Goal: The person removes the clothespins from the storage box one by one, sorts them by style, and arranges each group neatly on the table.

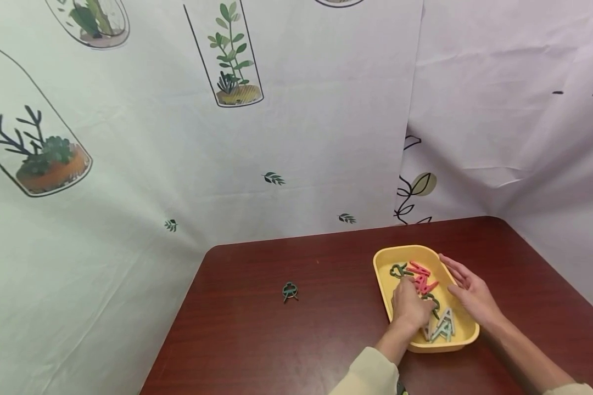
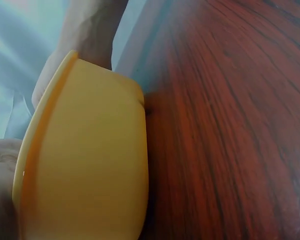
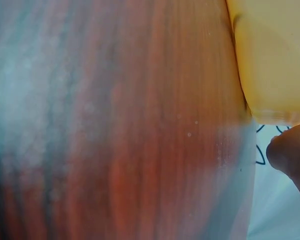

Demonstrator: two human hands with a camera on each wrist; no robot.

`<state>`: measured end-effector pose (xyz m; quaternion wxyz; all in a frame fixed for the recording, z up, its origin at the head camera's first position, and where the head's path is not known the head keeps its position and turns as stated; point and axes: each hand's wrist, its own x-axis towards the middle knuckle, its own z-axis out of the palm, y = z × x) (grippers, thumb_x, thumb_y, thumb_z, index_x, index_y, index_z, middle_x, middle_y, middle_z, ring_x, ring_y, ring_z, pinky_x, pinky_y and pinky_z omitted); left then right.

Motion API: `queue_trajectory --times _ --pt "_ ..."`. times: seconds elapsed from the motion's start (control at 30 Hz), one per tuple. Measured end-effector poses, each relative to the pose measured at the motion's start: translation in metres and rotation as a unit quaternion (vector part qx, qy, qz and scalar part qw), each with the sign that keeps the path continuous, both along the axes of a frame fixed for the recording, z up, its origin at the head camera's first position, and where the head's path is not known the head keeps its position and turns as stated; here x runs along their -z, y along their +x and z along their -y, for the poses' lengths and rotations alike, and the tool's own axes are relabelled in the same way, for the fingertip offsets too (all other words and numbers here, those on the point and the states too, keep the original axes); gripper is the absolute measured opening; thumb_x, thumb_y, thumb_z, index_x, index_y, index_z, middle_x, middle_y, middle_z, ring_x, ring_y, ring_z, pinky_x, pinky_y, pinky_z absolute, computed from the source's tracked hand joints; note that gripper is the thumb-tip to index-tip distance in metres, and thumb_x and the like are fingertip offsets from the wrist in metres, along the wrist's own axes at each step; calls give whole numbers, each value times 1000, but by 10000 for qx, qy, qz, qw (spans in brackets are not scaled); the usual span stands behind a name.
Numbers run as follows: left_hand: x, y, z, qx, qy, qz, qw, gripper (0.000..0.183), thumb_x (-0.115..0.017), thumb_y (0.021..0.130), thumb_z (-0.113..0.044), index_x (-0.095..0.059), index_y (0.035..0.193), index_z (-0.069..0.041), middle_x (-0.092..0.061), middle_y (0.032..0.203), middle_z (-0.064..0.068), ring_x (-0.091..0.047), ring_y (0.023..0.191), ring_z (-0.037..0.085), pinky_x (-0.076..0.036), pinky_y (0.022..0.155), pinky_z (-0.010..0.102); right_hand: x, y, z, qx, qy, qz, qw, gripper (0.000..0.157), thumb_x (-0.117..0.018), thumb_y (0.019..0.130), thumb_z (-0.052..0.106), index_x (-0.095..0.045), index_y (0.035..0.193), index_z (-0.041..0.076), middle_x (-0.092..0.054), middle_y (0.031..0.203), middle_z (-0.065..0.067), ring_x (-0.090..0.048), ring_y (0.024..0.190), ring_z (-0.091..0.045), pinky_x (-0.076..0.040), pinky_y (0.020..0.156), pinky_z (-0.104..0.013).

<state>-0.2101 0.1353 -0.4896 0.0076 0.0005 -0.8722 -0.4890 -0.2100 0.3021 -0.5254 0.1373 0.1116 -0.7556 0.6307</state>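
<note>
A yellow plastic tub [image 1: 384, 282] stands on the right part of the table, with several plastic clips in it. My left hand [image 1: 411, 304] reaches down into the tub among the clips; its fingertips are hidden, and I cannot tell whether they pinch a clip. Around it lie red clips [image 1: 421, 284], a dark green clip [image 1: 398, 270] and pale green and white clips [image 1: 443, 328]. My right hand [image 1: 474, 296] holds the tub's right rim, thumb over the inner side and fingers along the outside. In the right wrist view, a finger [image 3: 295, 155] shows beside the tub's end.
A single dark green clip [image 1: 290, 291] lies on the dark red wooden table [image 1: 257, 340], left of the tub. White cloth [image 1: 316, 142] printed with plants hangs behind the table and along both sides.
</note>
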Motion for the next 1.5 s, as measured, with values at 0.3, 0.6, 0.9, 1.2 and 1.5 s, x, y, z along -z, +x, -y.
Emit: queue_trajectory --times 0.3,0.6,0.9,1.2,1.5 --pt "1 0 -1 146 219 -367 9990 43 -92 76 -1 -73 112 -15 -72 89 -11 -65 85 0 -55 81 23 1 -1 0 -4 -8 -48 10000 59 -50 102 -17 -37 159 -8 -48 153 25 -46 129 20 -50 92 -10" --pt "0 3 -2 357 -60 -380 9986 45 -94 76 -3 -77 115 -14 -77 89 -14 -66 83 -3 -54 82 21 1 -1 0 36 158 -70 9998 59 -49 101 -16 -37 159 -9 -46 155 24 -45 128 20 -51 91 -10" --pt "2 2 -2 312 -6 -247 9992 45 -95 74 -3 -77 114 -15 -77 90 -14 -65 84 -3 -53 82 22 -1 1 1 78 216 68 9997 60 -49 102 -15 -37 160 -6 -45 157 23 -45 127 21 -51 90 -10" --pt "3 2 -2 379 57 -178 9991 41 -97 71 -2 -77 104 -16 -74 87 -14 -62 79 -1 -52 80 22 -1 1 -1 -13 85 16 10000 59 -49 103 -15 -37 159 -7 -47 152 28 -45 128 21 -51 90 -10" --pt "2 3 -1 582 -317 -366 9971 38 -97 71 -4 -79 101 -20 -72 85 -17 -64 83 -3 -52 84 20 -1 0 0 -66 -2 -24 10000 59 -48 102 -17 -38 159 -8 -49 150 29 -46 128 21 -51 90 -10"
